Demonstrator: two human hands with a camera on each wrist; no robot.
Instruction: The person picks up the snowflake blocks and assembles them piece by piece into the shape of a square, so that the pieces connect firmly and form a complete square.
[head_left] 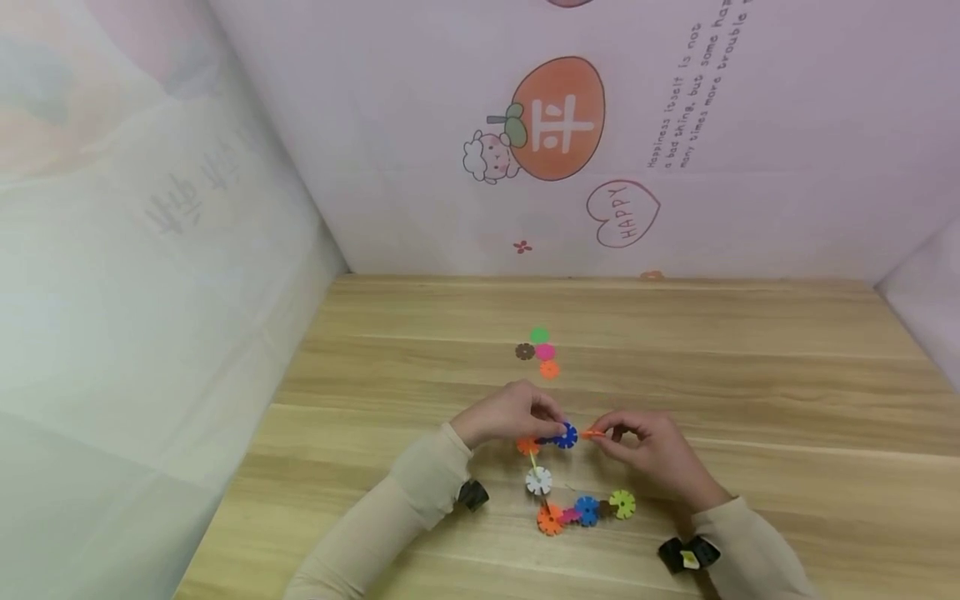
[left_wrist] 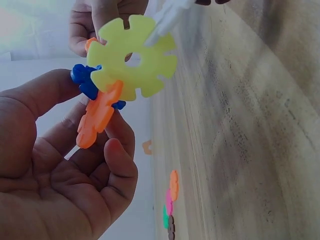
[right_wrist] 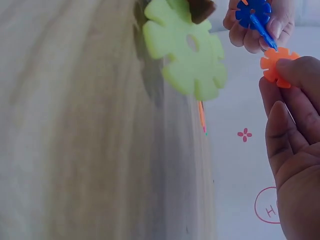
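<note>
A chain of slotted plastic snowflake discs bends round in front of the person. My left hand (head_left: pixel 510 414) pinches a blue disc (head_left: pixel 568 437) at the chain's upper end, thumb and fingers on either side. Between thumb and forefinger, my right hand (head_left: pixel 651 446) holds a loose orange disc (right_wrist: pixel 270 64) by its edge, its rim right at the blue disc's rim in the right wrist view. Beyond the left fingers, the chain runs through an orange disc (left_wrist: pixel 97 116), a yellow disc (left_wrist: pixel 112 55) and a white disc (head_left: pixel 538 481), then turns right to a yellow-green disc (head_left: pixel 622 503).
Farther back on the wooden table (head_left: pixel 750 358) lie a green disc (head_left: pixel 539 334), a brown disc (head_left: pixel 524 352), a pink disc (head_left: pixel 545 352) and another orange disc (head_left: pixel 550 369). A printed white cloth wall (head_left: pixel 420 167) rises behind the table, with another at the left.
</note>
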